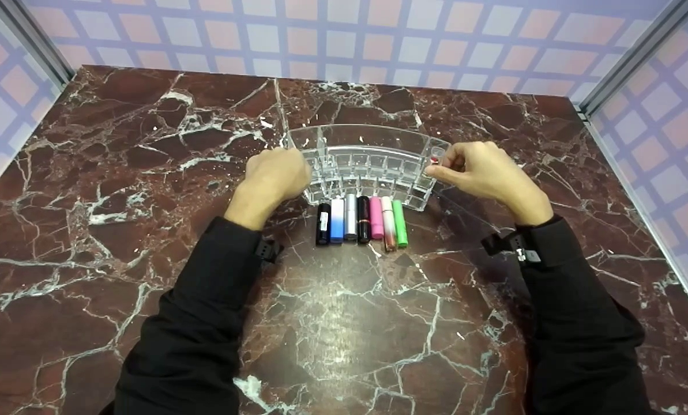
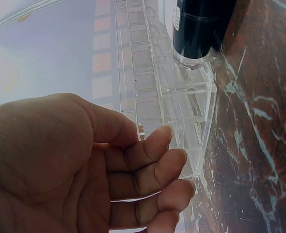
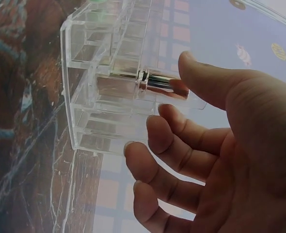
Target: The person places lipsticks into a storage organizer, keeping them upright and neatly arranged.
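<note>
A clear acrylic organizer (image 1: 372, 141) with many small slots stands mid-table. My left hand (image 1: 277, 176) sits at its left end; in the left wrist view its curled fingers (image 2: 152, 165) lie against the organizer's end wall (image 2: 182, 97), and the thumb is hidden. My right hand (image 1: 465, 167) is at the right end and pinches a silver lipstick with a red end (image 1: 434, 160). In the right wrist view that lipstick (image 3: 162, 87) lies partly inside a slot of the organizer (image 3: 99, 53), with one fingertip (image 3: 191, 68) on its outer end.
Several lipsticks lie side by side just in front of the organizer, from a black one (image 1: 323, 223) (image 2: 196, 29) to a green one (image 1: 399, 223). The dark red marble table (image 1: 344, 323) is walled by checked panels at the back and sides.
</note>
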Demonstrator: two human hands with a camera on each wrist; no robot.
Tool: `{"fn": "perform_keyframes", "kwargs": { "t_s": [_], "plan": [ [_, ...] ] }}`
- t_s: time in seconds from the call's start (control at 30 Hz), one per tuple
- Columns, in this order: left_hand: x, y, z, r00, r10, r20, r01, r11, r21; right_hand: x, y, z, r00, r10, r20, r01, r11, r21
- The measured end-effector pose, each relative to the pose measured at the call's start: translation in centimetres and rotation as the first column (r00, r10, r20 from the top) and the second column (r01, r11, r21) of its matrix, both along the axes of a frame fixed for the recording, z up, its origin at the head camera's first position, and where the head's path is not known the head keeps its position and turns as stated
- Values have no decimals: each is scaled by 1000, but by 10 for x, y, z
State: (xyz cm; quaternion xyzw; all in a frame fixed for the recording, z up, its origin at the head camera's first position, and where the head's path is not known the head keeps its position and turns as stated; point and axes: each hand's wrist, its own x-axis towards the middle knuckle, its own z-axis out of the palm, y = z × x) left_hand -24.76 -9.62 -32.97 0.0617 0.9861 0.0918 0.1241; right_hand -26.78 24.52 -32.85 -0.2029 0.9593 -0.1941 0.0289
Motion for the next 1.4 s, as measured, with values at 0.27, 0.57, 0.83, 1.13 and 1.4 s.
{"fn": "perform_keyframes", "kwargs": {
  "t_s": [0.27,0.57,0.83,1.13,1.4],
  "plan": [
    [0,0,0,1000,-2,8,2,1000,-7,-1,2,-6,998,39,56,-42,997,62],
    [0,0,0,1000,-8,6,8,1000,-3,-2,0,-8,992,88,91,-97,989,109],
    [1,0,0,1000,-14,0,14,1000,15,-3,-2,-14,982,105,155,-125,985,120],
    [0,-1,0,1000,-12,5,12,1000,8,-4,-5,-17,963,122,241,-149,984,96],
    [0,-2,0,1000,-23,0,23,1000,12,-6,-9,-20,935,142,326,-174,982,72]
  ]
}}
